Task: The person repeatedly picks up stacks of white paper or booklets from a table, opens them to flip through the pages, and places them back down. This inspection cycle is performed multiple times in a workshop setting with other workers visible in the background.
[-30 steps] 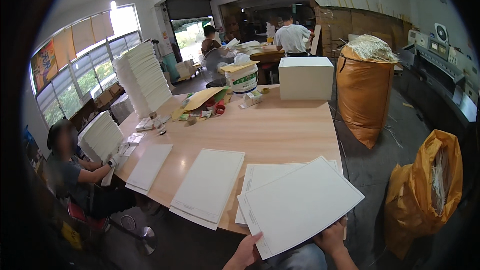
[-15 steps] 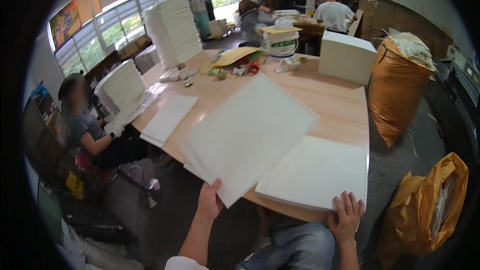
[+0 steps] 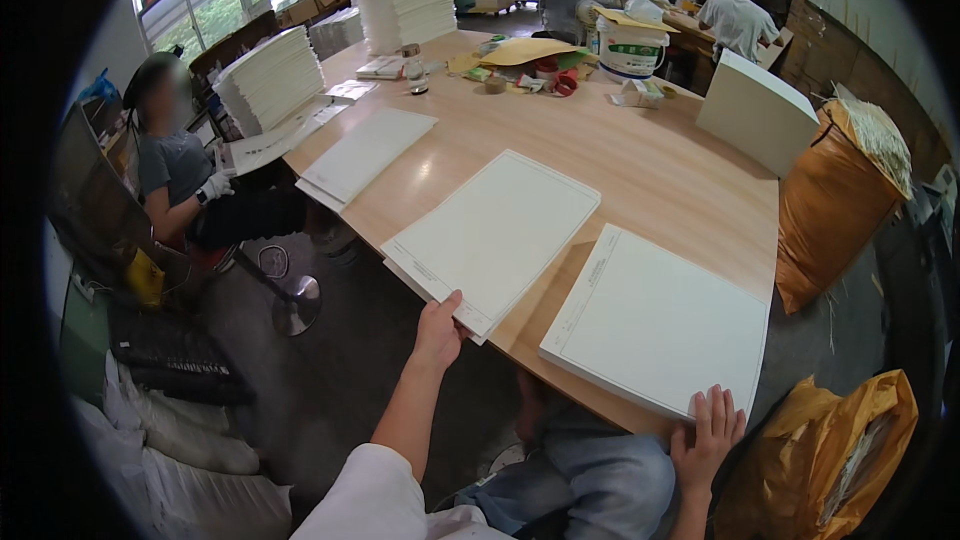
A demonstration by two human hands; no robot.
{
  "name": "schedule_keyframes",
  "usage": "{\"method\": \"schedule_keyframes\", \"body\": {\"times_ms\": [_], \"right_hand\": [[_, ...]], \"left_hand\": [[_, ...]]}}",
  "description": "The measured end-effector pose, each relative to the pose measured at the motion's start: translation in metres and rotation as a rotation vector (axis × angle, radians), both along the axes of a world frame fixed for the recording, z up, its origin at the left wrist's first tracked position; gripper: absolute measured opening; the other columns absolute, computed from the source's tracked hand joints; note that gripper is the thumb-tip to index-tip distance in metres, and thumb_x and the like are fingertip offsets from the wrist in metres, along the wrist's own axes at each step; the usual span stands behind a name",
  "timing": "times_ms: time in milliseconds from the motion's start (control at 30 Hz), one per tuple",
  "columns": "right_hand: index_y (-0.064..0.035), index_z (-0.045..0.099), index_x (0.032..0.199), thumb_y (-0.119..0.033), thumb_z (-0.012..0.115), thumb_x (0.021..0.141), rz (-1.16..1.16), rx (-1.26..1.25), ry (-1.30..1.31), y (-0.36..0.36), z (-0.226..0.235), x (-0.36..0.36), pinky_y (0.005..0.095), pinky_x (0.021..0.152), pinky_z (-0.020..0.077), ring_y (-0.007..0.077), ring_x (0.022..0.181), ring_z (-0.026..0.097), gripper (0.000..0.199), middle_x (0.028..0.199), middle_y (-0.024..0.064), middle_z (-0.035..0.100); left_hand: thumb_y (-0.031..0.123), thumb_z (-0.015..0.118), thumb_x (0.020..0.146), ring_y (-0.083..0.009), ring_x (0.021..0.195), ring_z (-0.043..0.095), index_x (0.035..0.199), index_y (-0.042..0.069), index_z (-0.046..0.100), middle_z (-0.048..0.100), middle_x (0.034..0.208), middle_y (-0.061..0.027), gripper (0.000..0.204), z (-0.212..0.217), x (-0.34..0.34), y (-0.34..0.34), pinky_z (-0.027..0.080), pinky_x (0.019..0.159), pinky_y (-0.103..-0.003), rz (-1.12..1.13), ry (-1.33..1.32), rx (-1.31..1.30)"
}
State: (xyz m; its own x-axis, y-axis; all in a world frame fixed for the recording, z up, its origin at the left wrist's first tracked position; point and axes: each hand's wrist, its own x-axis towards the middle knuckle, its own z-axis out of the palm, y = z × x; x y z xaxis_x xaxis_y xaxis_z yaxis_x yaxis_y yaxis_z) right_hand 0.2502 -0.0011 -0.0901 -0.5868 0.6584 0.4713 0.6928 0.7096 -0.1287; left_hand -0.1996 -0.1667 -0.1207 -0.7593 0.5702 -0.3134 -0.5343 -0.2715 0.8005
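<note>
Left hand [image 3: 438,332] pinches middle sheets [image 3: 500,230] at the near edge; align squarely. Right hand [image 3: 708,432], extended flat, touches right stack [image 3: 665,315].

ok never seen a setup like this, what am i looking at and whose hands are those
There's no machine, just the camera wearer working bare-handed. The view comes from the left of two fisheye cameras worn on the head, looking down. On the pale brown table lie white sheets in a left pile, middle pile and right pile, with a white bucket farther back. The left hand pinches the near edge of the middle pile; the right hand rests at the right pile's near corner.
</note>
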Motion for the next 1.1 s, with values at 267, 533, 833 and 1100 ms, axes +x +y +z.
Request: {"method": "schedule_keyframes", "body": {"times_ms": [267,533,833,1100], "right_hand": [[-0.0072,0.064,0.139,-0.021,0.069,0.086,0.028,-0.045,0.025,-0.004,0.008,-0.003,0.0596,0.128,0.0160,0.0391,0.152,0.042,0.055,0.156,0.0187,0.054],[0.0033,0.066,0.126,-0.016,0.061,0.104,-0.242,-0.251,0.806,0.014,-0.001,0.040,0.0388,0.103,0.0489,0.0297,0.119,0.063,0.029,0.128,0.0165,0.068],[-0.0007,0.066,0.112,-0.021,0.065,0.106,-0.305,-0.656,1.015,0.022,-0.016,0.048,0.0300,0.087,0.0490,0.0127,0.093,0.057,0.021,0.100,0.0015,0.064],[0.0021,0.061,0.078,-0.041,0.072,0.101,-0.394,-0.477,0.050,0.029,0.065,0.061,0.0473,0.066,0.0508,0.0369,0.067,0.064,0.050,0.071,0.0165,0.066]], "left_hand": [[0.033,0.059,0.111,-0.0269,0.113,0.070,0.140,0.003,0.056,0.069,0.131,-0.0126,0.042,-0.006,-0.003,-0.011,0.060,0.092,-0.046,-0.014,-0.056,0.077],[0.037,0.062,0.107,-0.0169,0.056,0.066,0.094,-0.003,0.070,0.071,0.076,-0.0101,0.043,0.079,-0.019,-0.043,0.054,0.054,-0.029,-0.296,0.666,-0.854],[0.022,0.074,0.099,-0.0224,0.075,0.068,0.118,0.010,0.074,0.072,0.088,-0.0068,0.023,0.108,0.194,0.155,0.056,0.072,-0.034,-0.669,1.646,0.129],[0.010,0.073,0.093,-0.0296,0.099,0.070,0.135,0.014,0.068,0.069,0.118,-0.0109,0.042,0.089,0.210,0.172,0.059,0.083,-0.041,-0.624,1.551,0.183]]}}
